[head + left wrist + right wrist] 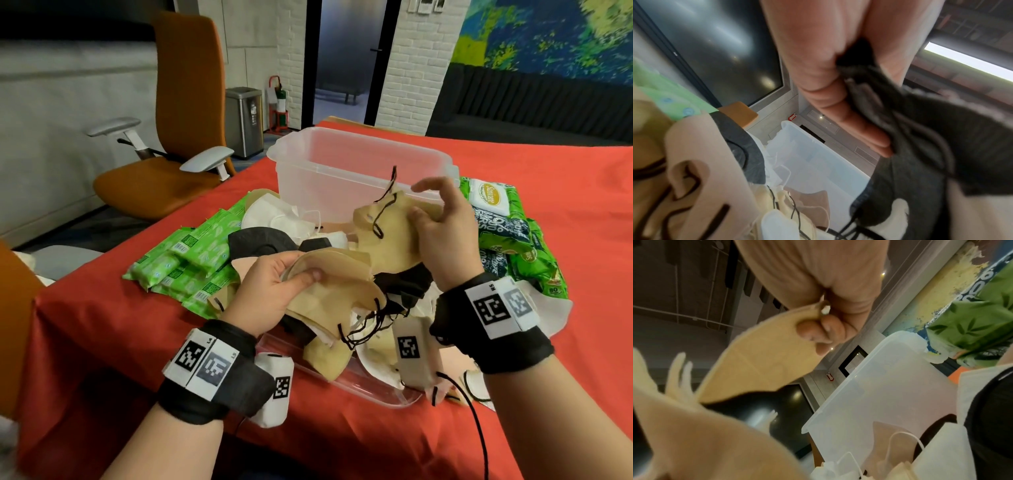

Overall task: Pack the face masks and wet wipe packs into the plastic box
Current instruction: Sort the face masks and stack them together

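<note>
Currently right hand [442, 233] pinches a tan folded fabric face mask [387, 222] at the near rim of the clear plastic box [342, 161]; left hand [270, 294] grips stacked tan masks [329, 284] nearer. Advice: tuck black ear loops [383, 212] in and lay it flat.

Box [363, 171] sits at the back w/ the mask pile [329, 274] right in front of it, spilling onto the lid [376, 394] nearest us. Wipe packs [191, 257] lie left of the pile, more wipes [507, 233] right of the box, chair [171, 137] off behind-left.
</note>
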Demonstrator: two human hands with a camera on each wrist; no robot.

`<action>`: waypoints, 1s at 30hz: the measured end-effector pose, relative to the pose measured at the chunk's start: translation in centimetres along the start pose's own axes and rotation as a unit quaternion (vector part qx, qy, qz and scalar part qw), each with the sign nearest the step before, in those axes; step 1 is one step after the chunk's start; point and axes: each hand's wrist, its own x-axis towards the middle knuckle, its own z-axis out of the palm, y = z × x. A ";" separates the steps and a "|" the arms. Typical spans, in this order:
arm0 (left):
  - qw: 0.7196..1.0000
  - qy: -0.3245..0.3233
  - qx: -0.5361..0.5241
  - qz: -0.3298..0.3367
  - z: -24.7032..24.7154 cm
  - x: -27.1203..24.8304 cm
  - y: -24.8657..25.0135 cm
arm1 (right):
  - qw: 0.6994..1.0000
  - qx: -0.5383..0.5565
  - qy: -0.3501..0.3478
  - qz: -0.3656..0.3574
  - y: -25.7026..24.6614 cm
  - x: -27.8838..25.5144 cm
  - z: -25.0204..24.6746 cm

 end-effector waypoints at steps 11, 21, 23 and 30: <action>0.982 0.181 0.040 0.031 -0.5 0.3 -0.1 | 0.893 0.392 -0.122 0.183 -2.8 -1.5 0.7; 0.977 0.207 -0.032 -0.038 -0.1 0.7 0.5 | 0.855 -0.098 -0.503 0.081 -3.2 -5.2 2.7; 0.977 0.208 0.040 -0.029 -0.4 0.8 -0.2 | 0.882 -0.122 -0.451 0.062 -3.5 -4.9 2.7; 0.988 0.074 0.131 -0.024 0.2 0.1 1.0 | 0.952 -0.181 -0.220 -0.114 -3.8 -3.7 2.9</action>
